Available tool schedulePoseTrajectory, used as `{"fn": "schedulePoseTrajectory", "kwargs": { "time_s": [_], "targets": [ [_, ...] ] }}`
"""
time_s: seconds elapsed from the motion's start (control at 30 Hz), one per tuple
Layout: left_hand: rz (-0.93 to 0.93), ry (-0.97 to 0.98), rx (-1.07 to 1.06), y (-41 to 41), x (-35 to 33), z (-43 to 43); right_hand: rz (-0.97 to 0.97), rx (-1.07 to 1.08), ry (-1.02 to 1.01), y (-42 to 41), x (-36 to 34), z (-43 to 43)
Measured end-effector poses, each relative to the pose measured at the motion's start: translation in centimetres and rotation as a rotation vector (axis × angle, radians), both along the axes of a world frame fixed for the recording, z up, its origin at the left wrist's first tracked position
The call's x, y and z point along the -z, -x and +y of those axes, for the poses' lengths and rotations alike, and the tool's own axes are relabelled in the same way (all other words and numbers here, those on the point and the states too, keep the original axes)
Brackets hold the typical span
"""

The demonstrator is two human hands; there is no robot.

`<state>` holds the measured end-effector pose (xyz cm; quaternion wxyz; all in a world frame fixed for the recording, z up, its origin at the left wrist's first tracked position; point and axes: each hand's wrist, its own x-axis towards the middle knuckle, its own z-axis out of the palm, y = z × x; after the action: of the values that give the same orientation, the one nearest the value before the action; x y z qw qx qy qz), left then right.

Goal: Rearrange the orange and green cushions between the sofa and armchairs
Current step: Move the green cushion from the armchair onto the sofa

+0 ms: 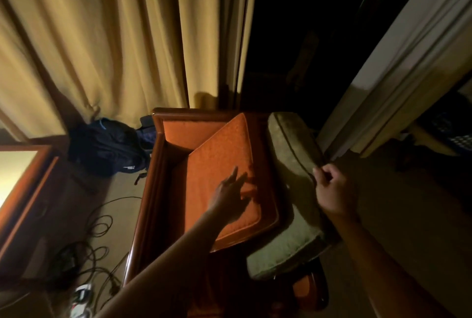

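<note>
Hanging across the upper left, full-length yellow curtains (107,36) fall in heavy folds to the floor; a dark gap separates them from a pale curtain (398,67) at the right.

Armchair (158,177), wooden frame with orange upholstery, stands below the curtains in the middle of the view.

Orange cushion (224,172), flat and square, lies tilted in the armchair seat, its far corner leaning toward the backrest.

Green cushion (288,154), thick and piped, stands on edge along the armchair's right side, touching the orange cushion's right border and overhanging the chair front.

Dark backpack (107,149) sits on the floor left of the armchair, against the curtain foot.

Wooden furniture edge (28,190), lit, occupies the far left.

Loose cables (97,236) coil over the floor at lower left, beside a white item too blurred to identify.

Left hand (231,195): fingers spread and released, hovering at the orange cushion's surface; contact cannot be confirmed.

Right hand (332,190): fingers clenched around the green cushion's upper piped edge.
</note>
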<state>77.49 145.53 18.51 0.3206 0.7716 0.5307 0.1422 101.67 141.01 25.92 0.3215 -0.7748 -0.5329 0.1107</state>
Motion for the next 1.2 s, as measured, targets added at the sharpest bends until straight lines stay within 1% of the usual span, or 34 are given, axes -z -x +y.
{"fn": "schedulePoseTrajectory", "kwargs": {
  "time_s": [0.07, 0.1, 0.17, 0.23, 0.33, 0.4, 0.53, 0.57, 0.63, 0.7, 0.8, 0.93, 0.97, 1.03, 1.07, 1.13, 1.2],
  "targets": [
    [0.101, 0.085, 0.092, -0.7, 1.4, -1.6, -0.078, 0.059, 0.074, -2.8, 1.1, -0.6],
    [0.132, 0.133, 0.126, -1.2, 2.0, -2.4, -0.074, 0.075, 0.143, -4.2, 1.8, -0.6],
    [0.162, 0.169, 0.152, -2.1, 3.2, -3.5, -0.017, 0.106, 0.299, -6.2, 3.1, -0.7],
    [0.17, 0.172, 0.136, -2.6, 3.8, -4.0, -0.028, 0.09, 0.382, -6.9, 3.6, -1.2],
    [0.164, 0.124, 0.086, -3.3, 4.0, -4.8, -0.088, -0.005, 0.357, -7.6, 4.1, -1.9],
    [0.144, 0.082, 0.066, -4.2, 3.8, -5.6, -0.088, -0.099, 0.403, -8.1, 4.3, -2.3],
    [0.078, 0.008, 0.053, -6.8, 2.7, -7.4, -0.08, -0.135, 0.403, -9.6, 5.1, -5.7],
    [0.048, -0.02, 0.039, -7.6, 2.1, -7.8, -0.084, -0.142, 0.363, -9.9, 5.1, -7.4],
    [-0.024, -0.042, -0.009, -9.6, 0.3, -8.4, -0.154, -0.13, 0.231, -10.3, 5.1, -11.1],
    [-0.121, -0.038, -0.05, -12.1, -1.7, -8.9, -0.183, -0.118, 0.201, -10.5, 5.9, -15.0],
    [-0.262, 0.019, -0.054, -17.2, -4.9, -9.1, -0.118, -0.106, 0.18, -10.6, 7.7, -19.3],
    [-0.389, 0.246, -0.022, -23.9, -6.6, -9.7, -0.066, -0.115, 0.181, -10.3, 7.4, -22.6],
    [-0.382, 0.261, 0.001, -25.1, -6.5, -10.3, -0.044, -0.144, 0.215, -10.6, 6.7, -22.7],
    [-0.266, 0.181, 0.021, -26.5, -4.9, -11.6, 0.047, -0.205, 0.267, -12.0, 5.6, -22.6],
    [-0.237, 0.139, 0.004, -26.9, -4.2, -12.3, 0.138, -0.196, 0.249, -12.9, 4.8, -22.1],
    [-0.252, 0.117, -0.043, -27.5, -3.5, -13.6, 0.287, -0.117, 0.24, -15.0, 3.2, -20.2],
    [-0.282, 0.111, -0.052, -27.9, -3.3, -14.8, 0.345, -0.029, 0.277, -17.0, 1.8, -17.3]
  ]
}}
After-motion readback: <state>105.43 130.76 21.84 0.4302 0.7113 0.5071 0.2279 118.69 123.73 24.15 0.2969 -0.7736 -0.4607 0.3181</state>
